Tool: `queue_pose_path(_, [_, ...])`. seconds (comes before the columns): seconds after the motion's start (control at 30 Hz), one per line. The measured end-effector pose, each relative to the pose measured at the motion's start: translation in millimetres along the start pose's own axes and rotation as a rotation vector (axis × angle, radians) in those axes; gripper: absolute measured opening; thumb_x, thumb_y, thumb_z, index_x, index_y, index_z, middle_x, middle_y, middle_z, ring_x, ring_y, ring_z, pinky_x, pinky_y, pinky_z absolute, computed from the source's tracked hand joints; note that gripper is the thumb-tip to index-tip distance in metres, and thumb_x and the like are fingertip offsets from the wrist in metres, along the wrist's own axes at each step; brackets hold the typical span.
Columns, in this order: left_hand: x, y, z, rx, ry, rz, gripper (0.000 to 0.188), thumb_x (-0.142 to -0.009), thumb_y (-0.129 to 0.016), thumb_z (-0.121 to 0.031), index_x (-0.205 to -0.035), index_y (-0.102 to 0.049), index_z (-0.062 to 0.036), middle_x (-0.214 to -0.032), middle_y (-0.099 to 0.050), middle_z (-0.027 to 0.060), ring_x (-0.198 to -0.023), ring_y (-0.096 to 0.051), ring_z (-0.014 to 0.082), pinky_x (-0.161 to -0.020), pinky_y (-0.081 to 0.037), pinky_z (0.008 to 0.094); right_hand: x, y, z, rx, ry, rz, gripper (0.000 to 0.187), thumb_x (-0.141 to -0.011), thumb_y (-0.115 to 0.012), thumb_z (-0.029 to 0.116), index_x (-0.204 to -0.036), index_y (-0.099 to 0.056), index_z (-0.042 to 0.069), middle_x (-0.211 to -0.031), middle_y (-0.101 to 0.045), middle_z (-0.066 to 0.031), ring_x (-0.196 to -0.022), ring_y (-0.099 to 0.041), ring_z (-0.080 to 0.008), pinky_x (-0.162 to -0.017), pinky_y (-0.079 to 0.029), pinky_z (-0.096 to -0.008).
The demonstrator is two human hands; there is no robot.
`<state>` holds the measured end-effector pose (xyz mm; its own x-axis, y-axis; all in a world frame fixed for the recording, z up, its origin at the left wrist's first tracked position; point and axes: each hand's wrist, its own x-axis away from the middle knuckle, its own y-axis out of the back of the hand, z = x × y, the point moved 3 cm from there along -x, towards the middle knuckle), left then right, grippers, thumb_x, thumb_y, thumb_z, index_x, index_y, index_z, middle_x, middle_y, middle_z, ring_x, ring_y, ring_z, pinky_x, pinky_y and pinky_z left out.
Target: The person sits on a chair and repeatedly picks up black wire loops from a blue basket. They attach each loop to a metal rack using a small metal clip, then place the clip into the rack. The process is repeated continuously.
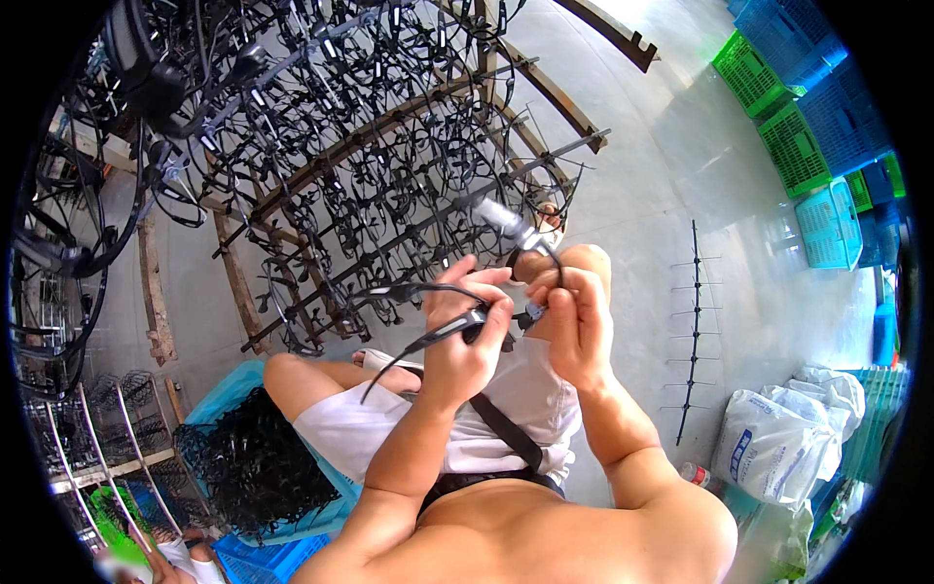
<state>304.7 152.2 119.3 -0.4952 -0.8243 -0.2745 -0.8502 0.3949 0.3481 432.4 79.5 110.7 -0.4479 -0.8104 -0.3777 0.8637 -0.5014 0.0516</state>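
Note:
My left hand (462, 336) is closed around a black eyeglass frame (413, 341), its two slim temples sticking out to the left. Close beside it, my right hand (579, 321) is closed in a pinch on a thin black piece. From that piece a blurred, shiny clear-silver object (506, 222) points up and left; I cannot make out its kind. A small grey-blue bit shows between the two hands, partly hidden by fingers. Both hands are above my lap, over pale shorts (365, 423).
Racks of black eyeglass frames (360, 165) fill the far left. A light-blue bin (233, 384) heaped with black pieces stands left of my leg. A spiked black rod (694, 331) lies on the floor at right, near white plastic bags (778, 448). Green and blue crates (793, 146) stand far right.

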Motion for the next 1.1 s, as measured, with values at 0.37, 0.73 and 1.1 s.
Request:
queue_pose_path(0.37, [1.6,-30.9,31.0,0.066,-0.018,0.012,0.009,-0.084,-0.060,-0.003,-0.092,-0.056,-0.0028,-0.072,-0.056,0.0033,-0.060,-0.051,0.0118,-0.075,-0.047,0.0302,-85.8,108.8,-18.7,-0.259,-0.267,-0.557,0.022,-0.096,-0.050,0.021,-0.099,-0.058,0.001,-0.067,-0.059,-0.0050,-0.042,-0.036,-0.0041,-0.037,-0.026,-0.0188])
queue_pose_path(0.73, [-56.5,-68.0,77.4,-0.427,-0.082,-0.272,0.021,-0.081,-0.065,-0.009,-0.099,-0.058,0.0002,-0.079,-0.062,0.0150,-0.069,-0.062,0.0330,-0.062,-0.051,0.0373,-159.9,23.8,-149.2,0.196,-0.451,-0.082,0.029,-0.094,-0.050,0.023,-0.100,-0.058,-0.004,-0.074,-0.067,-0.0102,-0.073,-0.063,-0.0189,-0.071,-0.047,-0.0322])
queue_pose_path(1.1, [-53.5,-67.7,79.2,-0.401,-0.004,-0.285,0.012,-0.084,-0.065,-0.012,-0.086,-0.060,-0.0014,-0.076,-0.065,0.0162,-0.068,-0.064,0.0336,-0.060,-0.051,0.0384,-156.6,13.2,-142.5,-0.195,-0.523,-0.017,0.023,-0.097,-0.047,0.019,-0.105,-0.056,0.000,-0.080,-0.064,-0.0047,-0.053,-0.042,-0.0041,-0.047,-0.032,-0.0172])
